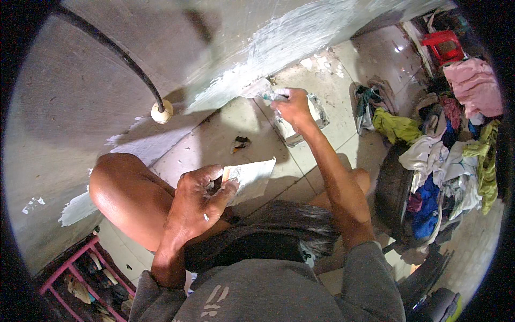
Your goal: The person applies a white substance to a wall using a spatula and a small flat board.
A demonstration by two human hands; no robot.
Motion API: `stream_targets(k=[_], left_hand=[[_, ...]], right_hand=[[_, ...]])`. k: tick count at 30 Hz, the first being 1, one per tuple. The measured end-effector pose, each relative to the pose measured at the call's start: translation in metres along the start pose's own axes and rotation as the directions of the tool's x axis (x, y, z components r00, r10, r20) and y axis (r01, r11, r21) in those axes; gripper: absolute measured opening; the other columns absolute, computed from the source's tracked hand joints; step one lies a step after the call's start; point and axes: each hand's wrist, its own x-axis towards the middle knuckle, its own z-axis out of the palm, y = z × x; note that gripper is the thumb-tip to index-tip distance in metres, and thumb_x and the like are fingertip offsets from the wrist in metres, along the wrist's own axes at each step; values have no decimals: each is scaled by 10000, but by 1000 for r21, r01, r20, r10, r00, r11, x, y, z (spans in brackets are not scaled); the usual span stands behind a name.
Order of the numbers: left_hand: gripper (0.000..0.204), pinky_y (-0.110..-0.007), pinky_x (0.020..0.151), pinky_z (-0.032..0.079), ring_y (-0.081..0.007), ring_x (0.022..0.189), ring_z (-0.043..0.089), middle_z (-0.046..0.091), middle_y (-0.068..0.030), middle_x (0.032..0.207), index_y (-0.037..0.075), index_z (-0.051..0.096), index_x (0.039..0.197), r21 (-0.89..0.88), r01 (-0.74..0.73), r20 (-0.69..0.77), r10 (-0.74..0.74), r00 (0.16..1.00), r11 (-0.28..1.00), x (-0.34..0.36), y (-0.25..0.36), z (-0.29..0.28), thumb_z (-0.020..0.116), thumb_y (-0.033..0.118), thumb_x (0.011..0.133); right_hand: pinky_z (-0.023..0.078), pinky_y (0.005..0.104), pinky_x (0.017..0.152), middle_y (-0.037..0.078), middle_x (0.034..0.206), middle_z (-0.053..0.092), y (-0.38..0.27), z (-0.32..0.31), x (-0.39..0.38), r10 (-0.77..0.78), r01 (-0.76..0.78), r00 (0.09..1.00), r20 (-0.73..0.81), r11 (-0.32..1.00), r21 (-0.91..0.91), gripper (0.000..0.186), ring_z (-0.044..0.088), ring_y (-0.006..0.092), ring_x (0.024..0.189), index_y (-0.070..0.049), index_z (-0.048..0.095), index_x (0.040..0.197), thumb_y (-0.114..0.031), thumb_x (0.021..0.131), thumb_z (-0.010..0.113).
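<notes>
My left hand (201, 198) grips a flat, pale rectangular board (254, 174) with whitish material on it, low over my legs. My right hand (294, 111) is closed on the handle of a small putty knife (263, 90), whose white-coated blade is at the foot of the grey wall (129, 80), beside a white smeared strip. Just under that hand, partly hidden by it, a white-smeared container (316, 111) sits on the tiled floor (225, 123).
A black cable with a round white fitting (162, 111) hangs at the wall. Right are heaped clothes (429, 172) and a red plastic item (445, 47). A pink rack (70, 268) stands lower left. Dark debris (240, 143) lies on the tiles near my left knee.
</notes>
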Motion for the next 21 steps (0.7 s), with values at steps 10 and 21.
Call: stream_targets(k=[10, 21], left_hand=[[169, -316, 545, 410, -176, 544, 482, 521, -151, 612, -15, 544, 751, 82, -20, 46, 16, 999, 996, 3, -3, 6, 577, 150, 766], [158, -341, 579, 425, -259, 587, 545, 560, -181, 666, -11, 553, 773, 51, -67, 6, 66, 998, 996, 3, 0, 9, 572, 145, 774]], right_hand=[[431, 265, 432, 75, 644, 582, -55, -18, 30, 7, -19, 993, -117, 994, -103, 109, 527, 133, 516, 53, 602, 728, -15, 648, 632], [429, 219, 520, 64, 777, 605, 20, -58, -58, 4, 10, 998, -61, 976, 217, 404, 523, 94, 591, 55, 548, 1080, -39, 696, 636]])
